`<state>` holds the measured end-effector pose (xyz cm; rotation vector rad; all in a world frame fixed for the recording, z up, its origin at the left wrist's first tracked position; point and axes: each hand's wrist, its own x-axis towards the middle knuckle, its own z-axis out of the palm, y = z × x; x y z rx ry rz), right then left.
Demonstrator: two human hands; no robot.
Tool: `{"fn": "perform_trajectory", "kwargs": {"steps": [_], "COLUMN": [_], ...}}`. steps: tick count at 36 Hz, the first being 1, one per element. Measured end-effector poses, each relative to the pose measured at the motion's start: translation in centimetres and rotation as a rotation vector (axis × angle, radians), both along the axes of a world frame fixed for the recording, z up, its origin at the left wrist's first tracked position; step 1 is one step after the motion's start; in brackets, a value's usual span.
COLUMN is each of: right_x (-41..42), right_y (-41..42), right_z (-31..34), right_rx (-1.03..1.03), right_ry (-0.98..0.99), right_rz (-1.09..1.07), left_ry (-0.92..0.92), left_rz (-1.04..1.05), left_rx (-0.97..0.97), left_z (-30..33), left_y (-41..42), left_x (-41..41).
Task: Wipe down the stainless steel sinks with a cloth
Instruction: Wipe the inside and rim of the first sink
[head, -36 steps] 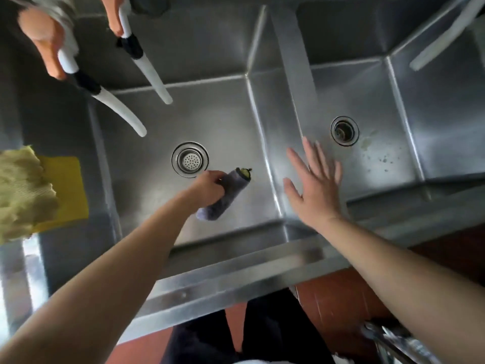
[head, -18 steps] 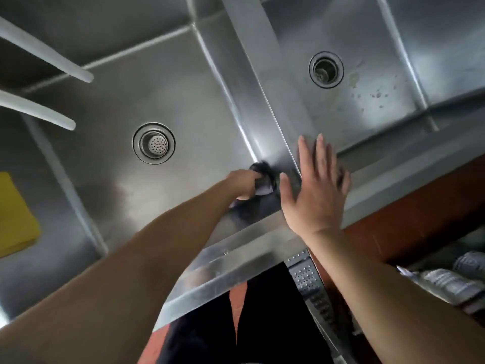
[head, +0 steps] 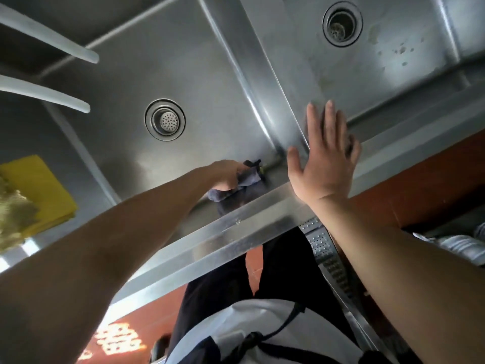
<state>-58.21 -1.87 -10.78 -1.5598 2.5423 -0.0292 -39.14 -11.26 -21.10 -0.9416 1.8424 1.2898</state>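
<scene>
Below me the floor point(head: 409, 185) is red-brown tile, with a bright patch of light point(head: 119, 340) at lower left. A perforated metal shelf point(head: 325, 253) stands at my right.

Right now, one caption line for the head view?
Left hand wipes the left sink's front corner with a dark cloth; right hand open.
</scene>
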Motion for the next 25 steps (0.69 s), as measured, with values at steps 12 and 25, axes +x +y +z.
{"fn": "perform_trajectory", "kwargs": {"steps": [12, 25], "right_x": [0.1, 0.1], "right_y": [-0.1, -0.1], "right_z": [0.3, 0.4], "right_rx": [0.021, 0.01], "right_ry": [0.016, -0.032], "right_rz": [-0.005, -0.007], "left_ry": [-0.302, 0.237], "left_rz": [0.077, 0.091], "left_rx": [-0.028, -0.243], "left_z": [1.8, 16.2], "left_y": [2.9, 2.6], "left_x": [14.2, -0.2]}}
